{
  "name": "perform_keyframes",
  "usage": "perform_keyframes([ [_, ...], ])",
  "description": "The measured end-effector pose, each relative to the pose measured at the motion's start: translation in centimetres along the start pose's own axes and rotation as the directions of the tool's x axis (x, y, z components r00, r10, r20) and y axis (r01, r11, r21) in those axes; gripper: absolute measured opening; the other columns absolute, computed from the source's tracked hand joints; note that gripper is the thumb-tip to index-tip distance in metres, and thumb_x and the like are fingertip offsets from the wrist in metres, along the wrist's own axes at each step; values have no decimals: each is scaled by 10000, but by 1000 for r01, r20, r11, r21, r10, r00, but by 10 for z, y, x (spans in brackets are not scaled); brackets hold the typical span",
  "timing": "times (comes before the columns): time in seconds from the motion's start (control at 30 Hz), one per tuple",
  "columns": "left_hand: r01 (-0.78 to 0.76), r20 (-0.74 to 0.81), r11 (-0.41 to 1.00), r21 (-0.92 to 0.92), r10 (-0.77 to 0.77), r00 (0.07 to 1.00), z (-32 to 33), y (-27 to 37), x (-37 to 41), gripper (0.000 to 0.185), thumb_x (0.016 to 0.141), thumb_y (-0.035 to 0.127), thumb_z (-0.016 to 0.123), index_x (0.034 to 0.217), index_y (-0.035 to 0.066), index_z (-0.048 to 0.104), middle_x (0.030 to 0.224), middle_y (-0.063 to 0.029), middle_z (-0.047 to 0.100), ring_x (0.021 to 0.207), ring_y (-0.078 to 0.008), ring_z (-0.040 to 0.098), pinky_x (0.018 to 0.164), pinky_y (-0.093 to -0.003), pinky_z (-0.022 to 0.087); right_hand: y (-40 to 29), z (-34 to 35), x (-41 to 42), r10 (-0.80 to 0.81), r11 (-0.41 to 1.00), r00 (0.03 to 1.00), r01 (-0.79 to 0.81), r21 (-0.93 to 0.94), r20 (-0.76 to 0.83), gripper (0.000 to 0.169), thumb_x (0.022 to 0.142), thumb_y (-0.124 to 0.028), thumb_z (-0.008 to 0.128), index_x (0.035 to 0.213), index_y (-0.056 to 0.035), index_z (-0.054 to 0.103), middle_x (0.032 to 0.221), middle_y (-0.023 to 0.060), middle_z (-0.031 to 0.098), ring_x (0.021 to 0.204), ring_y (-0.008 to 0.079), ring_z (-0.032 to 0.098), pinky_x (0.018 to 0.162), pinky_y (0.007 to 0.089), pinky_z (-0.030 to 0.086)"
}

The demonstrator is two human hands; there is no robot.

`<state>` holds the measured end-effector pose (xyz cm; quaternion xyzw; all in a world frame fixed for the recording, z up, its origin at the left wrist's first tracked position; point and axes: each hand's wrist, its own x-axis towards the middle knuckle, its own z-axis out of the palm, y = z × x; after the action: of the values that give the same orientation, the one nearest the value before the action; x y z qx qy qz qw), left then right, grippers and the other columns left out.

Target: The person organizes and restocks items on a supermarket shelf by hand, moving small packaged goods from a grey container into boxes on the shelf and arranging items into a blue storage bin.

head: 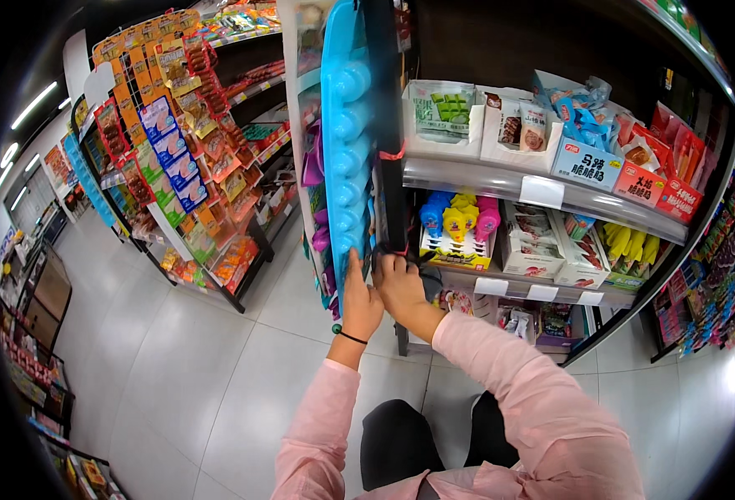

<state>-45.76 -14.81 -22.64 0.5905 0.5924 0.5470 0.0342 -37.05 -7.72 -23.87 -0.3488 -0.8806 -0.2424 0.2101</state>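
Observation:
A tall light-blue plastic display panel (346,156) with a column of rounded bumps stands edge-on beside a black shelf post (392,206). My left hand (362,306) rests against the panel's lower edge, its fingers pointing up along it. Right beside it, my right hand (403,289) bends its fingers at the low part of the post, by something dark. What those fingertips touch is hidden. Higher up, a red tie (393,153) wraps the post. Purple packaged items (313,156) show behind the panel's left side.
To the right, a shelf (461,172) carries open snack boxes, among them a white box (441,112) and a light-blue box (586,164). Toy-topped candies (461,215) sit one level lower. At left stands a rack of hanging snack packs (176,147). Tiled floor (173,375) lies below.

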Motion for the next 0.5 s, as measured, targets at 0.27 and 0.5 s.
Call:
perform_keyframes([
  [0.27, -51, 47, 993, 107, 46, 998, -16, -10, -6, 819, 753, -179, 392, 1500, 23, 124, 1490, -212, 299, 1281, -361, 439, 984, -414, 429, 47, -78, -31, 67, 837, 938, -239, 493, 341, 425, 820, -110, 592, 1241, -61, 557, 1052, 234, 543, 958, 424, 594, 813, 475, 505],
  [0.5, 139, -52, 982, -126, -146, 988, 9, -2, -5, 766, 792, -159, 411, 1487, -12, 124, 1391, -214, 345, 1076, -264, 529, 859, -323, 495, 79, -132, 75, -57, 993, 839, 105, 57, -541, 516, 817, -138, 560, 1311, -9, 489, 1373, 257, 394, 1247, 426, 403, 1002, 490, 381],
])
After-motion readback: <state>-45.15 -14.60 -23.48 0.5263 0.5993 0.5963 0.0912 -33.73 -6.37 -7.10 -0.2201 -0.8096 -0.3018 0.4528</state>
